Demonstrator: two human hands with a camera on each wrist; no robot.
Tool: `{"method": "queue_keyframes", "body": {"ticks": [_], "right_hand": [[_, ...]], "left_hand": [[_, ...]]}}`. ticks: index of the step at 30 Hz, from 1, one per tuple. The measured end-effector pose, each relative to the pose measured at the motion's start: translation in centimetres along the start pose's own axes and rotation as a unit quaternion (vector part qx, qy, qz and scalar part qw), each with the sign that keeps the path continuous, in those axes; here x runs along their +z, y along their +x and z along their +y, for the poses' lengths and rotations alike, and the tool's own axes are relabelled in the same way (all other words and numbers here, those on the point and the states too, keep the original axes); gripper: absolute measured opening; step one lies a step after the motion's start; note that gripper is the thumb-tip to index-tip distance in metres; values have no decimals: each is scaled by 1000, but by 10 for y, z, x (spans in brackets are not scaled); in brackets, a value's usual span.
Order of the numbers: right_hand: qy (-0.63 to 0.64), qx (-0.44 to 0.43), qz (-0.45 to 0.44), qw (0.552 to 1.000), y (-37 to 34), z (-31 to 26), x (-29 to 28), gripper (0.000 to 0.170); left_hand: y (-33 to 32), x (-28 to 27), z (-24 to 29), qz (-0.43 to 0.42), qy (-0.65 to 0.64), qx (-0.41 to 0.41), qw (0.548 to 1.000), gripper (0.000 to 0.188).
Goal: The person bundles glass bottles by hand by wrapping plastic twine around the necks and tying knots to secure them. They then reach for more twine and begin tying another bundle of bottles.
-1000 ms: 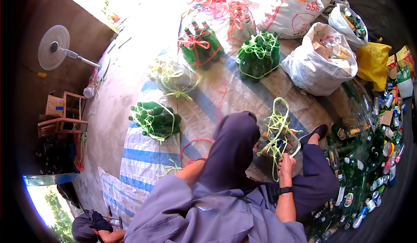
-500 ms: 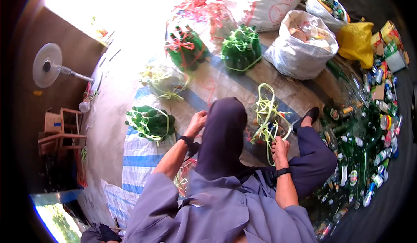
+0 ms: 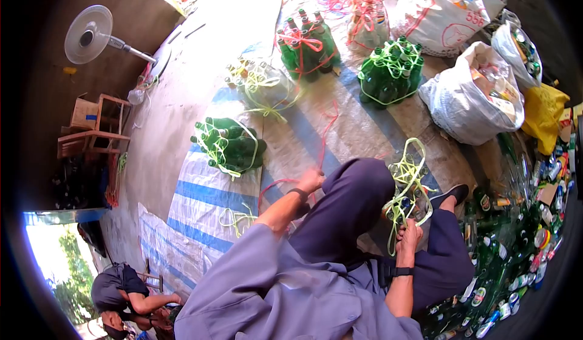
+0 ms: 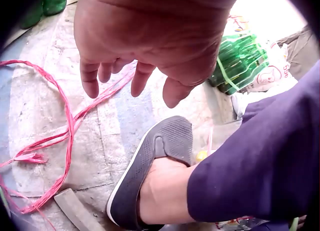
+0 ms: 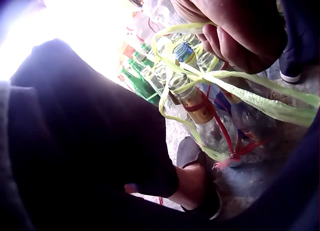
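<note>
My right hand (image 3: 410, 235) grips yellow-green plastic twine (image 5: 260, 93) tied over a bundle of clear glass bottles (image 5: 192, 101). These bottles stand between my legs, with red string also around their bodies. Out past my other knee reaches my left hand (image 3: 313, 180), palm down. In the left wrist view its loosely bent fingers (image 4: 90, 80) hold nothing and hang over red string (image 4: 71, 126) on the striped sheet. A dark slip-on shoe (image 4: 145, 166) is on the foot just below that hand.
Tied green bottle bundles (image 3: 392, 76) stand ahead and to the left on the sheet. White sacks (image 3: 470, 112) of recyclables are at front right. Loose bottles (image 3: 492, 249) pile up along my right side. A fan (image 3: 88, 35) and another person (image 3: 121, 291) are at the left.
My left hand, hidden at first, came up beside the knee and has since reached forward toward the red string. The right hand keeps its grip on the twine. The head view has shifted.
</note>
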State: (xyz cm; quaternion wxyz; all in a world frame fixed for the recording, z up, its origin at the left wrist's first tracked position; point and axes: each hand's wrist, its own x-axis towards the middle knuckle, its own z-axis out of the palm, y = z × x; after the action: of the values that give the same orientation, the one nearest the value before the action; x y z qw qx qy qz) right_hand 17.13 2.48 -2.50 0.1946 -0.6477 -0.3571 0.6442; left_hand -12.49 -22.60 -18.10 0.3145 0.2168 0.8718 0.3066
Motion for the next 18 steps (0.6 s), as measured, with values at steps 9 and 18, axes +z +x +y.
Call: {"method": "queue_keyframes", "body": {"ticks": [9,18], "right_hand": [[-27,8,10,1000,0,-4,2,14],[-58,-5,33,998,8,4,-1,16]], "left_hand": [[-24,65,-47,-170,-32,-234,957,27],[-71,88,-138,-330,222,-21,918,37]]}}
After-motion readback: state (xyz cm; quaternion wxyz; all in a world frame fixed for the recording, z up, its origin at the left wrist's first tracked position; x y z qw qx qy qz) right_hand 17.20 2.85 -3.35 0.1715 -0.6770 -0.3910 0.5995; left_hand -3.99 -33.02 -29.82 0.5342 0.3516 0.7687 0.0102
